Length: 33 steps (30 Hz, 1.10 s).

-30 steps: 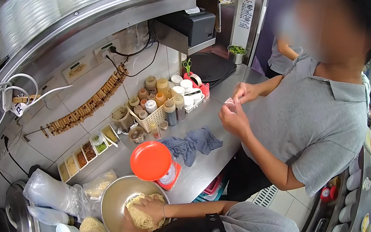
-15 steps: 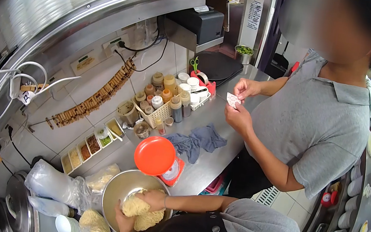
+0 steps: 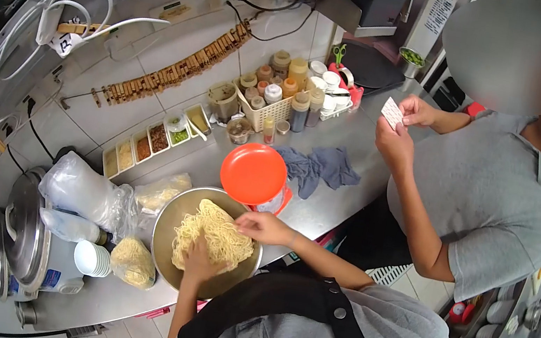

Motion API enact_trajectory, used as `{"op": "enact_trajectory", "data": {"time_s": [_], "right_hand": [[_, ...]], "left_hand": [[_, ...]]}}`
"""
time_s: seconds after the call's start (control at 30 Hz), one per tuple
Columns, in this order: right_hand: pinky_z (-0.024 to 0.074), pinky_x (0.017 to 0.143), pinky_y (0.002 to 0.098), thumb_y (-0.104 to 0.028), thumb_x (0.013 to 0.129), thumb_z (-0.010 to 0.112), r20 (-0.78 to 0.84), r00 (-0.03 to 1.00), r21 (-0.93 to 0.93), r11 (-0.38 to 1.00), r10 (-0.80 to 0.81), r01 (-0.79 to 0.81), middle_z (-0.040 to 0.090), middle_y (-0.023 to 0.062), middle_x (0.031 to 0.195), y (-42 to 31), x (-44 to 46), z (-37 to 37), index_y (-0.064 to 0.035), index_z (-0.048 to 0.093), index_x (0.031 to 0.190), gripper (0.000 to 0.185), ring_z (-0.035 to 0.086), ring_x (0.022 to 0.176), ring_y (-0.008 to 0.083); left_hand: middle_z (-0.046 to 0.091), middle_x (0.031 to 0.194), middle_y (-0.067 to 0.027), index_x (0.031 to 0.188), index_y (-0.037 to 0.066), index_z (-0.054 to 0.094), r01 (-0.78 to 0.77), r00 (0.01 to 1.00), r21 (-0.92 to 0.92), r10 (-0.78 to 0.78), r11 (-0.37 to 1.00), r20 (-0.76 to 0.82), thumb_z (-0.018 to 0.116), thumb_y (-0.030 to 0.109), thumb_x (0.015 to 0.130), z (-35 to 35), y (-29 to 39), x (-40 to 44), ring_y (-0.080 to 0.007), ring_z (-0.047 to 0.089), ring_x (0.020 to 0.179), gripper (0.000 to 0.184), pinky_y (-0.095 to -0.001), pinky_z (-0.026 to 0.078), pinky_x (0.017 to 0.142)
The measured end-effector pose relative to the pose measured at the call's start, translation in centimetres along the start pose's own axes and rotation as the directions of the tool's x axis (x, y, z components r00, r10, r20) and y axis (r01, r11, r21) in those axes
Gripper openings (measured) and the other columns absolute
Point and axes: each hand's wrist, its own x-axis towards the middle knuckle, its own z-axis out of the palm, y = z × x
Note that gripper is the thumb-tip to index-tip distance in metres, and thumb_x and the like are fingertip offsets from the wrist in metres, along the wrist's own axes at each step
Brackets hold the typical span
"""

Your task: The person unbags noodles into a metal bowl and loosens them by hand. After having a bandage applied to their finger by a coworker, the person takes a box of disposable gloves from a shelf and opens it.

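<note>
Yellow noodles (image 3: 221,232) lie loosely spread in a large metal bowl (image 3: 173,205) at the counter's front. My left hand (image 3: 200,264) is in the bowl, its fingers sunk among the strands and closed around some of them. Over the bowl's right rim comes my right hand (image 3: 266,228), palm down, fingers stretched and slightly bent, the tips touching the edge of the noodles. Right behind the bowl stands a scale with a round orange pan (image 3: 253,173).
A co-worker (image 3: 494,183) at the right holds a small printed slip (image 3: 393,113). Left of the bowl are bagged noodles (image 3: 134,262), stacked white cups (image 3: 91,258) and a lidded pot (image 3: 28,223). Behind stand topping trays (image 3: 143,149), a sauce-bottle basket (image 3: 266,113) and a grey cloth (image 3: 316,168).
The noodle clump has been loosened and spread out in the bowl. My right hand has moved from inside the bowl to its right rim. The camera view has shifted.
</note>
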Motion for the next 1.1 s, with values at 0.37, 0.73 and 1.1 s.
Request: {"op": "enact_trajectory", "data": {"time_s": [0.37, 0.73, 1.1], "right_hand": [[0.0349, 0.099, 0.0473, -0.041, 0.083, 0.058, -0.89, 0.446, -0.295, 0.627, 0.094, -0.721, 0.041, 0.0254, 0.133, 7.6, 1.0, -20.3, -0.015, 0.049, 0.129, 0.053, 0.039, 0.124, 0.0403], [0.0461, 0.082, 0.0422, -0.03, 0.069, 0.075, -0.927, 0.371, -0.205, 0.763, 0.049, -0.613, 0.062, 0.0149, 0.093, 15.8, -4.6, -15.5, -0.004, 0.063, 0.089, 0.034, 0.058, 0.091, 0.0316], [0.0371, 0.101, 0.0438, -0.045, 0.091, 0.041, -0.373, 0.918, 0.928, 0.051, 0.131, 0.37, 0.054, 0.0088, 0.127, -3.1, -6.5, -8.1, -0.0073, 0.044, 0.133, 0.056, 0.052, 0.115, 0.0272]], "left_hand": [[0.04, 0.134, -0.0293, 0.142, -0.004, 0.02, -0.179, 0.968, -0.447, 0.077, 0.877, -0.237, 0.081, 0.02, 0.065, -1.9, -2.4, 0.2, -0.039, 0.041, 0.125, 0.101, -0.0407, 0.035, 0.103], [0.035, 0.142, -0.0192, 0.145, 0.01, 0.023, -0.197, 0.964, -0.634, 0.03, 0.747, -0.264, 0.072, 0.011, 0.076, -5.3, 1.0, -0.5, -0.0341, 0.04, 0.128, 0.085, -0.0468, 0.035, 0.102], [0.034, 0.143, -0.0185, 0.139, 0.001, 0.035, -0.738, 0.675, -0.399, 0.593, 0.545, -0.438, 0.071, 0.024, 0.077, -9.2, 14.4, 3.1, -0.0345, 0.035, 0.131, 0.075, -0.0491, 0.025, 0.107]]}}
